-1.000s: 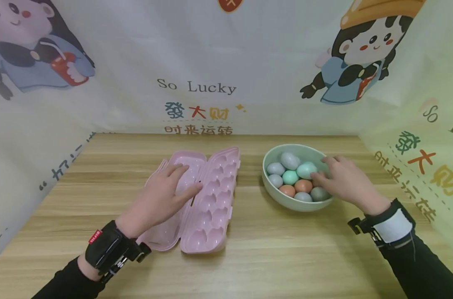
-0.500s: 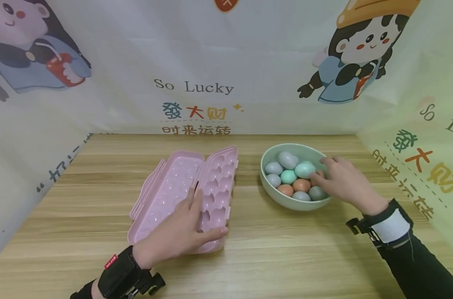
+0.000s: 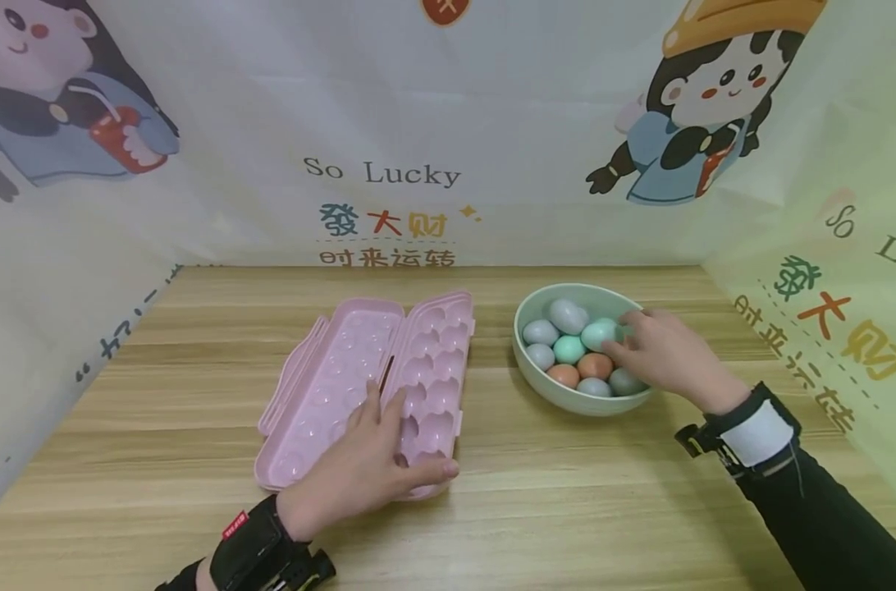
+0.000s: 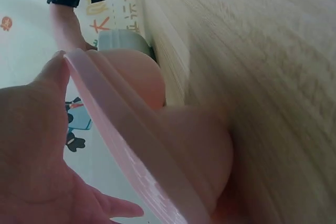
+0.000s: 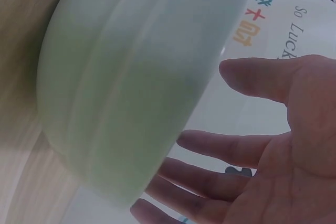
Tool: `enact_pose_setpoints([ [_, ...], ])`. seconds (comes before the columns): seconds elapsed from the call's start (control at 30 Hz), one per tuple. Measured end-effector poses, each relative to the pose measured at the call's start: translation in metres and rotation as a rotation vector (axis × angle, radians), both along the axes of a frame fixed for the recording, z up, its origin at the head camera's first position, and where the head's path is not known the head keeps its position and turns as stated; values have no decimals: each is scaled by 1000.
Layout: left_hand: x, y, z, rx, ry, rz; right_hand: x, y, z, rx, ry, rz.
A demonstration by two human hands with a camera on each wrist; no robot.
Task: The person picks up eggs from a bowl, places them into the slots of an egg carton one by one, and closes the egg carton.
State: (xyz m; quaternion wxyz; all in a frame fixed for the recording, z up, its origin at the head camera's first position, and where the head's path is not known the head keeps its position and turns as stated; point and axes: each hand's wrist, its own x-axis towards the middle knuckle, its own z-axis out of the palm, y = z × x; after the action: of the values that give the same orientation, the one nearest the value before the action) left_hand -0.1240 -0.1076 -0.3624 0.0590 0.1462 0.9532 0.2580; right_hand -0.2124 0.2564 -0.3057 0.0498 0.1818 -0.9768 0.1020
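Note:
A pink egg carton lies unfolded on the table in the head view, its cupped half on the right. My left hand reaches over its near end with fingers spread; the left wrist view has the thumb at the carton's edge. A pale green bowl holds several grey, mint and orange-brown eggs. At the bowl's right rim, my right hand has its thumb and fingers beside a mint egg. The right wrist view shows those fingers extended, their tips partly behind the bowl wall.
The wooden table carries both the carton and the bowl. A thin pink handle-like flap sticks out at the carton's left side. Printed cloth hangs behind the table and along both sides.
My left hand has moved from the carton's lid half toward its near right end. The right hand has shifted slightly left, closer to the mint egg.

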Motion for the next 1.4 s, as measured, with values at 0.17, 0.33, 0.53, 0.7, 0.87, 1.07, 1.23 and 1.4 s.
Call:
enact_pose_setpoints([
  [0.17,0,9,-2,-33,78,4,0,-2,-2,-6,-32,-11],
  [0.33,0,21,-6,-115,175,43,1,-5,-1,-2,-35,-16],
  [0.53,0,30,-10,-223,238,68,-5,-6,6,33,-67,-14],
  [0.7,-2,31,-13,-275,238,63,-16,-3,15,72,-93,-2],
  [0.87,-6,30,-14,-259,209,70,-29,-7,22,125,-84,18],
  [1.07,-8,32,-16,-229,198,78,-39,-21,27,205,-47,98],
  [1.23,-10,35,-17,-190,200,84,-40,-27,31,279,-94,122],
  [1.4,-12,39,-18,-169,176,95,-39,-27,24,347,-97,166],
])
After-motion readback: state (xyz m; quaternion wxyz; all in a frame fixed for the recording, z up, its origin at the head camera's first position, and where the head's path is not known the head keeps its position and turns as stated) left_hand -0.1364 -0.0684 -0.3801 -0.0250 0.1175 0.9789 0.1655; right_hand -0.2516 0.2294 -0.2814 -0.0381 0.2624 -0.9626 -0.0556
